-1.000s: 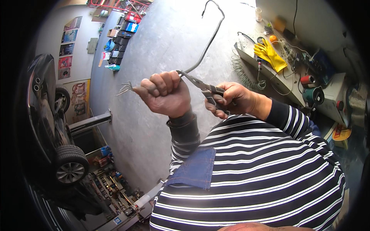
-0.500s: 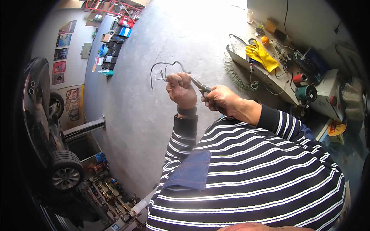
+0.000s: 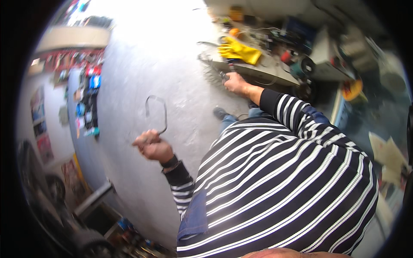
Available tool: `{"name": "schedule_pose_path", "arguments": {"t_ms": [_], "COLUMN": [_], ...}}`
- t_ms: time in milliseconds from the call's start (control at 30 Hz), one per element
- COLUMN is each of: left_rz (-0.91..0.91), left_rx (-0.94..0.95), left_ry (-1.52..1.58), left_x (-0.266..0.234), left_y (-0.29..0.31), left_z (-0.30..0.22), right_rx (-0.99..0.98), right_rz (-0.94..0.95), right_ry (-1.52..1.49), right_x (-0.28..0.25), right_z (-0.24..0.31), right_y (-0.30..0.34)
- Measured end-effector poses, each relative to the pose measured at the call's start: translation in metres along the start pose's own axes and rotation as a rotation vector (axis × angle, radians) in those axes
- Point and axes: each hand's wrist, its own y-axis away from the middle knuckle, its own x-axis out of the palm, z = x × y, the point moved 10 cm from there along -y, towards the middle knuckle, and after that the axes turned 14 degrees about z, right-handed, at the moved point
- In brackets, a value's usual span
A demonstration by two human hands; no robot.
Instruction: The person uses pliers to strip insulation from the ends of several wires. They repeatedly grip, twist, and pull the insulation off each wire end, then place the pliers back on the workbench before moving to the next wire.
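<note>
My left hand (image 3: 154, 147) is closed on a thin black cable (image 3: 165, 112), held over the grey floor. The cable rises from the fist and bends round in a hook shape; motion blurs its ends. Further right, my right hand (image 3: 235, 83) is wrapped round pliers (image 3: 223, 76), whose dark end sticks out past the fingers. This hand is at the near side of the workbench (image 3: 275, 76), close to a coiled hose (image 3: 211, 73). The two hands are well apart, and the pliers do not touch the cable.
Yellow rubber gloves (image 3: 241, 50) lie on the bench beside an orange (image 3: 234, 32), wires and a green bench grinder (image 3: 301, 68). Boxes (image 3: 91, 101) line the left side. At lower left stand a dark car (image 3: 36, 189) and a metal beam (image 3: 92, 198).
My hands have separated. The left one has moved left and nearer with the cable, while the right has carried the pliers away toward the bench. The whole view has turned and blurred.
</note>
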Motion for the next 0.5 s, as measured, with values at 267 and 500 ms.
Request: {"name": "schedule_pose_path", "arguments": {"t_ms": [267,500], "left_rz": [0.059,0.103], "left_rx": [-0.107,-0.236], "left_ry": [-0.048,0.027], "left_x": [0.012,0.033], "left_y": [-0.014,-0.037], "left_z": [0.012,0.024], "right_rx": [0.714,0.677], "right_rz": [-0.618,-0.982], "right_ry": [-0.381,-0.464], "right_x": [-0.128,-0.194], "right_z": [-0.278,-0.336], "right_y": [0.198,0.338]}}
